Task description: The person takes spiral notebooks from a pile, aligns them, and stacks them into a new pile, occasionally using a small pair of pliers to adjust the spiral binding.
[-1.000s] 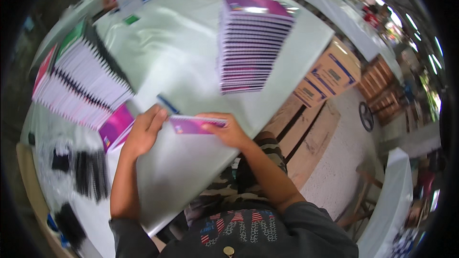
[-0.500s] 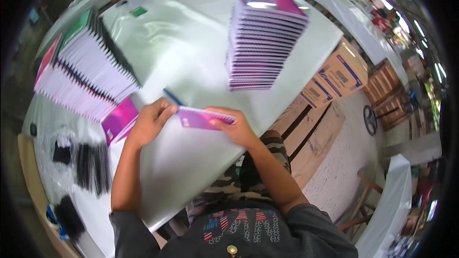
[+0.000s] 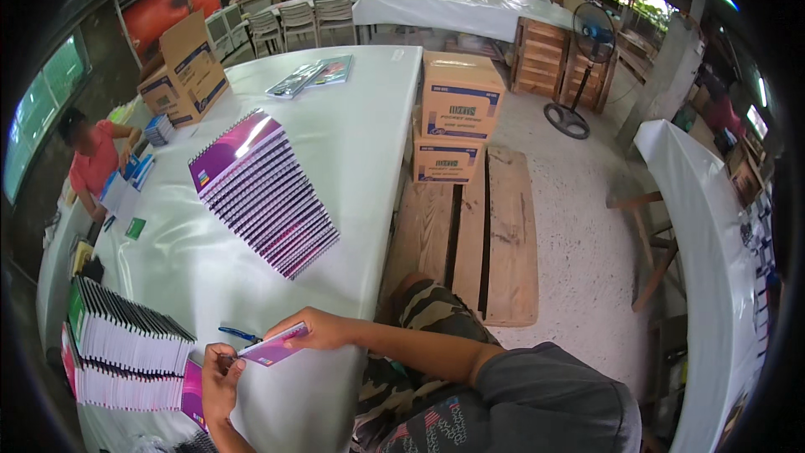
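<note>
A small purple spiral notebook (image 3: pixel 270 350) is held just above the white table, tilted, its bound edge on the far side. My right hand (image 3: pixel 312 327) is closed around its right end. At the other end, the fingers of my left hand (image 3: pixel 221 379) pinch the corner by the spiral. A blue-handled tool (image 3: pixel 240 334), which looks like pliers, lies just beyond the notebook. To the left stand rows of spiral notebooks (image 3: pixel 134 348) with black bindings, and a purple-covered one (image 3: pixel 194 394) leans at their near end. A tall stack of purple spiral notebooks (image 3: pixel 264 193) rises farther off.
Two closed cartons (image 3: pixel 459 105) are stacked by the table's right edge, beside a wooden bench (image 3: pixel 509 235). An open carton (image 3: pixel 184 71) and flat packs (image 3: pixel 310 75) sit at the far end. Across the table a person (image 3: pixel 92 159) handles blue booklets. A standing fan (image 3: pixel 579 75) is beyond.
The view has swung up and to the right, so hands and stacks appear lower and farther left. Both hands keep hold of the purple notebook, now angled upward to the right.
</note>
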`<act>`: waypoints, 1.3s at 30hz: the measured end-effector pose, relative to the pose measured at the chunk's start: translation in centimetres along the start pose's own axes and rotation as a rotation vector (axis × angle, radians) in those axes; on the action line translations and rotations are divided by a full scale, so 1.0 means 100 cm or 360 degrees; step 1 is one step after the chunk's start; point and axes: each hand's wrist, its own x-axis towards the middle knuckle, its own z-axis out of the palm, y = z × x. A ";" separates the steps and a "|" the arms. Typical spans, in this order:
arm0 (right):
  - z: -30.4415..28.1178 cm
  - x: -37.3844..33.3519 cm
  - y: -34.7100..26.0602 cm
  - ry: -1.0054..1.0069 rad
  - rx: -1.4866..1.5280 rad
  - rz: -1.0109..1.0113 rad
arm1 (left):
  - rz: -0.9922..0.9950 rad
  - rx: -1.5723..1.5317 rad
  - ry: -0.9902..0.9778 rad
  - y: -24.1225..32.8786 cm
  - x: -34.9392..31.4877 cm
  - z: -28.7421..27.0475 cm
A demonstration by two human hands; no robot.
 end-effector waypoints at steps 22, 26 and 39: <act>0.001 0.001 0.003 -0.0140 -0.0040 -0.0107 | 0.0559 0.1606 -0.0448 0.042 0.005 -0.007; 0.000 -0.002 0.004 -0.0143 -0.0021 -0.0128 | 0.0263 0.1748 -0.0403 0.060 0.003 0.013; -0.001 -0.002 -0.011 -0.0165 -0.0102 -0.0032 | 0.0448 0.1950 -0.0329 0.063 -0.004 0.015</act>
